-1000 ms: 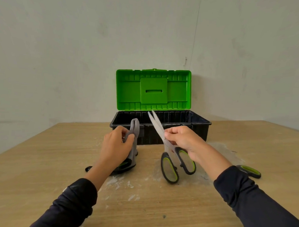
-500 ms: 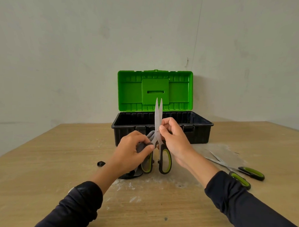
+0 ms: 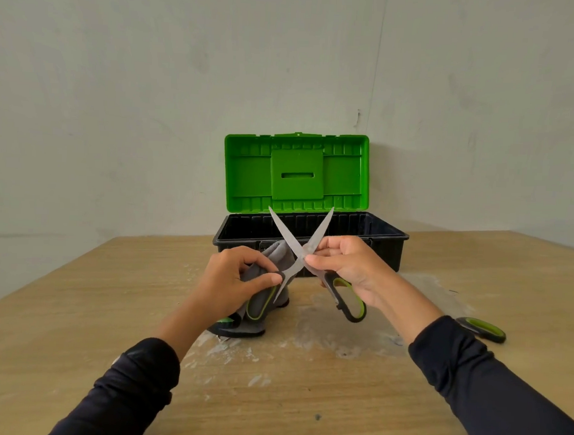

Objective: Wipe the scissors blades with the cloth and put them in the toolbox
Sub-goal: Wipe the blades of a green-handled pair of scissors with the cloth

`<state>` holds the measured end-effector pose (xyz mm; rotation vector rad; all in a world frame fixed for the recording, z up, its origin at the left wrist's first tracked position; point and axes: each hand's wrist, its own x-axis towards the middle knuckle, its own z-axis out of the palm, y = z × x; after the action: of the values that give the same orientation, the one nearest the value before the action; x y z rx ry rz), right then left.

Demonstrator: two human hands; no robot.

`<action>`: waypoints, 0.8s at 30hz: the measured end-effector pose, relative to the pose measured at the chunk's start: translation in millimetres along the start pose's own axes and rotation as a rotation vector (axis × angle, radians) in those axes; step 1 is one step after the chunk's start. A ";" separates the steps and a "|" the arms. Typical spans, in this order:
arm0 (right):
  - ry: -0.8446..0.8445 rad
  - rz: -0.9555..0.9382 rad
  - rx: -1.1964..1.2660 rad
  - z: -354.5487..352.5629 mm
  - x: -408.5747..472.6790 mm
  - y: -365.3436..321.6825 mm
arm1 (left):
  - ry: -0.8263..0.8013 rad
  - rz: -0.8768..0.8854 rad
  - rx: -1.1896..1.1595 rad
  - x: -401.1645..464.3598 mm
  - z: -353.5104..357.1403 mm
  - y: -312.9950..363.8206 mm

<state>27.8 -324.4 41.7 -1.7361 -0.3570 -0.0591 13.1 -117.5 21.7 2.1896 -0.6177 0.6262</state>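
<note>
A pair of scissors (image 3: 299, 241) with grey and green handles is held upright in front of the toolbox, its blades spread wide in an X. My right hand (image 3: 346, 267) grips one handle and pinches near the pivot. My left hand (image 3: 233, 280) holds the grey cloth (image 3: 279, 254) and the other handle together. The black toolbox (image 3: 388, 241) stands behind, its green lid (image 3: 295, 173) raised.
A second pair of scissors (image 3: 483, 329) lies on the wooden table (image 3: 78, 307) at the right, partly hidden by my right sleeve. White dusty smears cover the table under my hands. A plain wall rises behind the toolbox.
The scissors blades, nearly together half a second ago, have spread wide apart. My left hand with the cloth has taken hold of one handle, and the right handle swung out to the right.
</note>
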 end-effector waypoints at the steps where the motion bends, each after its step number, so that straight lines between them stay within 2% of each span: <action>1: -0.009 0.029 -0.011 -2.2 -0.8 -1.8 | -0.027 -0.007 -0.023 0.3 -1.6 -0.6; 5: -0.043 0.080 -0.029 -7.7 -4.8 -6.6 | -0.127 -0.039 -0.092 -0.8 -6.2 3.6; 7: -0.038 0.068 -0.016 -8.5 -5.7 -7.1 | -0.123 -0.090 -0.147 -2.0 -6.9 6.2; 11: -0.044 0.062 -0.002 -6.3 -7.1 -7.5 | 0.075 -0.241 -0.385 -2.0 -8.3 10.0; 13: -0.064 0.068 0.002 -1.4 -8.4 -7.9 | 0.168 -0.393 -0.612 -1.7 -8.4 11.4; 14: -0.072 0.064 0.006 1.8 -8.4 -7.6 | 0.163 -0.456 -0.733 -1.7 -8.7 11.6; 16: -0.085 0.052 0.010 8.4 -8.1 -7.1 | 0.039 -0.510 -0.867 -1.4 -10.8 13.9; 19: -0.083 0.051 0.006 16.7 -8.3 -5.4 | -0.156 -0.512 -0.946 -3.1 -11.4 17.4; 24: -0.007 0.053 -0.011 20.8 -7.4 -3.0 | -0.217 -0.499 -1.009 -2.1 -11.5 13.9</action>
<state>16.7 -305.3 38.7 -1.7566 -0.3162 -0.0164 0.5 -116.3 34.6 1.3513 -0.3412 -0.1899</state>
